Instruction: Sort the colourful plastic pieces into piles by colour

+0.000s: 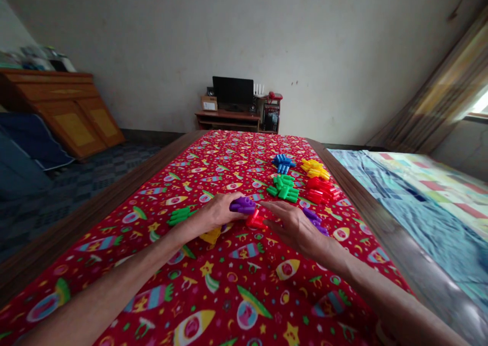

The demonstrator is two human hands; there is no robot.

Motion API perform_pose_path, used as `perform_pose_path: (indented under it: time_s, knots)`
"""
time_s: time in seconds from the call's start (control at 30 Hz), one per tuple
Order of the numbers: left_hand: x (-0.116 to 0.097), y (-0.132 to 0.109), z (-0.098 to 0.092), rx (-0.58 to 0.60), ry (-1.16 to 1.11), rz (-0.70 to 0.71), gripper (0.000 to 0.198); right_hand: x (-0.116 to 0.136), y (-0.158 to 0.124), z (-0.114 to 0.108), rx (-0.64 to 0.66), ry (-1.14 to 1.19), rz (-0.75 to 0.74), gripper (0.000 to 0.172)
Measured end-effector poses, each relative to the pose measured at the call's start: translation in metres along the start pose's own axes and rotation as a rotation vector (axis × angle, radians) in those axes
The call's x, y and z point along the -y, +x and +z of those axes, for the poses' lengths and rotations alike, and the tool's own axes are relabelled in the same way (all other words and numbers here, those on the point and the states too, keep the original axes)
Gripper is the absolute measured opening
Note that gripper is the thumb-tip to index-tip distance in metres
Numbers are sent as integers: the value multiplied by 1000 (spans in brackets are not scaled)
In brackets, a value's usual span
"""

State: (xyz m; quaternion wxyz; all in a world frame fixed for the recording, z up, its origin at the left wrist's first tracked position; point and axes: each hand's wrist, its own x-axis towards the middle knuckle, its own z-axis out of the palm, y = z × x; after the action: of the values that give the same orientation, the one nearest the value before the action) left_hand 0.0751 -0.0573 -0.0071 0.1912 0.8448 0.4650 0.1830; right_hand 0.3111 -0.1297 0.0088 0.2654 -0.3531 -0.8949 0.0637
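My left hand [219, 212] is closed round several purple tube-shaped plastic pieces [243, 205]. Just below them, a small red group of pieces [256, 219] lies on the cloth between my hands. My right hand [295, 224] has its fingers stretched out flat, the tips close to the red pieces; I cannot tell whether they touch. Behind that hand, more purple pieces [315, 221] show in part. Green pieces [180, 215] and yellow pieces [210, 237] lie by my left wrist, partly hidden by it.
Farther right on the red patterned cloth [244, 295] are piles of blue pieces [283, 163], yellow pieces [314, 168], green pieces [284, 188] and red pieces [321, 190]. A dark wooden edge [381, 214] borders the cloth. Beyond stands a desk with a monitor [233, 92].
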Motion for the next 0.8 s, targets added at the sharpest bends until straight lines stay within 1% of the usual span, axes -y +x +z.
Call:
perform_pose_path:
  time_s: [0.07,0.1,0.13,0.17,0.27,0.33,0.43,0.47,0.53,0.6,0.67,0.7,0.8]
  knots:
    - [-5,-2,4,2,-82,58,30,-1,-2,3,-92,38,-35,46]
    - [-8,-4,7,6,-107,94,31,0,-2,6,-103,55,-40,51]
    - [-10,-7,11,12,-119,130,30,0,-2,9,-97,80,-37,51]
    - [-13,-9,15,17,-126,159,30,0,-2,11,-84,109,-24,47]
    - [-16,-15,24,28,-145,189,38,-2,2,11,-45,142,39,30]
    - [-15,-17,26,6,-150,180,45,-7,4,0,-46,83,96,25]
    - [-17,-16,24,-25,-98,172,37,-23,3,-33,-47,-90,237,24]
    - [-19,-15,23,-31,-82,188,35,-31,0,-45,-19,-155,292,24]
    - [-28,-12,23,-35,-69,256,33,-47,-7,-64,86,-264,380,22]
    - [-39,-8,27,-39,-75,337,31,-62,-16,-74,226,-336,443,19]
    - [-51,-3,34,-26,-84,400,28,-73,-21,-75,338,-358,477,19]
    - [-56,0,39,-17,-91,417,27,-76,-22,-74,386,-344,472,20]
    - [-69,12,54,46,-124,422,27,-78,-21,-70,459,-317,408,29]
